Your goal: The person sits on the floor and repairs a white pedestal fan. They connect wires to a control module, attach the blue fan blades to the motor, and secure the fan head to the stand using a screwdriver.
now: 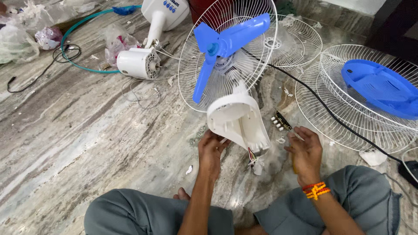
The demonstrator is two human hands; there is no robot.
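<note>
A person sits cross-legged on a marble floor [87,130], seen from above; only grey trouser knees, forearms and hands show. The bottom of the picture cuts off the legs.

Hard to make out: what the right hand [306,152] holds. Its fingers are curled shut around a thin tool — probably a screwdriver [296,135] — whose pale tip pokes out toward a small switch block [281,121] with white buttons, lying on the floor just beside the hand. Orange and red threads circle that wrist.

The left hand [211,150] grips the lower edge of a white plastic fan housing [237,119], fingers closed on its rim. The housing is tilted, its hollow inside facing the camera, and coloured wires [253,157] hang from its narrow end between the two hands. The housing partly hides the hub behind it.

Behind the housing stands a white wire fan guard [191,65] with a blue three-blade propeller [226,43] mounted in front. To the right, well apart from the hands, more wire guards [313,109] lie flat, one carrying a second blue blade [383,87]. A black cable [331,113] runs across them toward the right edge.

At upper left lie a white fan motor [138,63], a white fan base [163,15] cut off by the top edge, a green hose [76,30] and crumpled plastic bags [17,39].
</note>
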